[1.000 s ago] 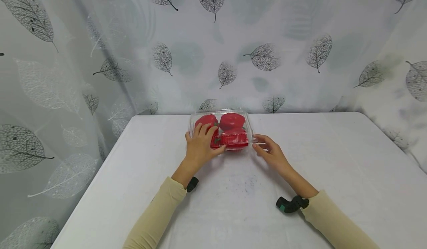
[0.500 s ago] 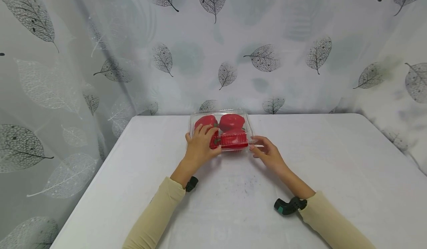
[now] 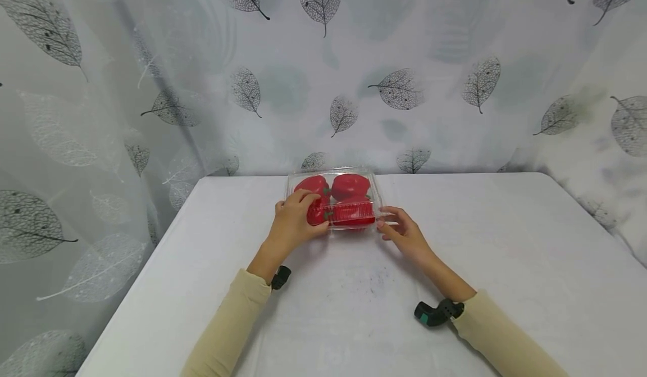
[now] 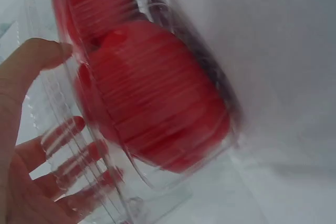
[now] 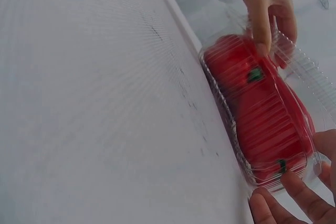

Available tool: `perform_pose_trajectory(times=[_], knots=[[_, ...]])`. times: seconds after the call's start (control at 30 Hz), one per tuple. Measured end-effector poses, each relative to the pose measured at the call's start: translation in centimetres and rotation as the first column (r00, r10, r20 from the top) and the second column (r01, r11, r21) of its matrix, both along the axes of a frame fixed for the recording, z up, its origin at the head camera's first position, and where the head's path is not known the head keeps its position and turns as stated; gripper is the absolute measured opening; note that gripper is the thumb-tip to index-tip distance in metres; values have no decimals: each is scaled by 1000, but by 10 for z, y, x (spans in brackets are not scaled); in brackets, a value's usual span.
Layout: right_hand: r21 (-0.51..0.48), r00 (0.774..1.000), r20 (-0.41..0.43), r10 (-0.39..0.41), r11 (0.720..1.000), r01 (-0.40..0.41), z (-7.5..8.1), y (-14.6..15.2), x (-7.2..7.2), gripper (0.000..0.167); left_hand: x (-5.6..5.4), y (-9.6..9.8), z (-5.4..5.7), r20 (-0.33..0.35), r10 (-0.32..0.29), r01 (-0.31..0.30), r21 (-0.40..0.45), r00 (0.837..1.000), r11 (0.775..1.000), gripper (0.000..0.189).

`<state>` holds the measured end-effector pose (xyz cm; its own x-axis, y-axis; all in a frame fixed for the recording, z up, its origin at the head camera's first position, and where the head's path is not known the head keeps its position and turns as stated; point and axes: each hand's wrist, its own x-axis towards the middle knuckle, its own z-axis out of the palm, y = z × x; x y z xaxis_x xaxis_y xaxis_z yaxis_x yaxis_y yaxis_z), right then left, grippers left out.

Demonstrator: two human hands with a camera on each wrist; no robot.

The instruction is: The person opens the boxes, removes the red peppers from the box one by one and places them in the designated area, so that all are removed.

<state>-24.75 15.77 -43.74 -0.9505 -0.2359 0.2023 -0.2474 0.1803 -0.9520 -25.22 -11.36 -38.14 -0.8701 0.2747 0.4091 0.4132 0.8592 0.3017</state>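
So: leaf-print curtain [image 3: 445, 34] across the upper half, white table [image 3: 455, 242] below. The clear box [image 3: 333, 170] sits near the table's far edge, about centre frame, scarcely moved in the last half second. The change is at my left hand [image 3: 292, 219], left of centre: it has slid leftward, and fingers that lay spread over the box's top have drawn back toward its left part. They pinch it there, slightly apart, thumb at the front. My right hand [image 3: 408, 235] stays at the right front corner, fingers bent; pinching or merely resting, I can't tell. Red peppers [image 3: 350, 187] inside, a green stem [image 5: 255, 74] showing through. My reading: I'm adjusting my hold; squeezing hard could buckle the thin plastic.
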Motion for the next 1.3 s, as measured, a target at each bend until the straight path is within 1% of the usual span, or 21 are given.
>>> perform_pose_trajectory(times=[0.13,0.37,0.6,0.73,0.83,0.97,1.13,1.3], knots=[[1,1000,8,6,1000,-6,-1,0,-1,46,0,-2,-1,-21,6,-7,-24,1000,1000,59],[-1,1000,9,4,1000,-4,0,1,0,45,-2,-2,-1,5,-2,2,-33,1000,999,61],[-7,999,27,16,1000,-16,0,0,2,44,1,-4,-2,57,60,-56,-64,997,996,66],[-13,999,45,5,1000,-4,1,0,3,44,0,-4,-2,92,95,-90,-55,991,994,73],[-18,998,55,-3,1000,4,1,1,2,45,-1,-3,-3,113,105,-102,-38,988,994,76],[-32,998,70,-2,999,4,0,0,1,45,0,-4,-3,105,105,-102,-34,989,994,74],[-57,996,90,-3,998,8,0,-1,-1,45,0,-5,-3,81,118,-111,-87,990,990,75],[-64,995,98,-7,998,13,-1,-1,-1,45,1,-6,-2,70,111,-101,-129,991,986,75]])
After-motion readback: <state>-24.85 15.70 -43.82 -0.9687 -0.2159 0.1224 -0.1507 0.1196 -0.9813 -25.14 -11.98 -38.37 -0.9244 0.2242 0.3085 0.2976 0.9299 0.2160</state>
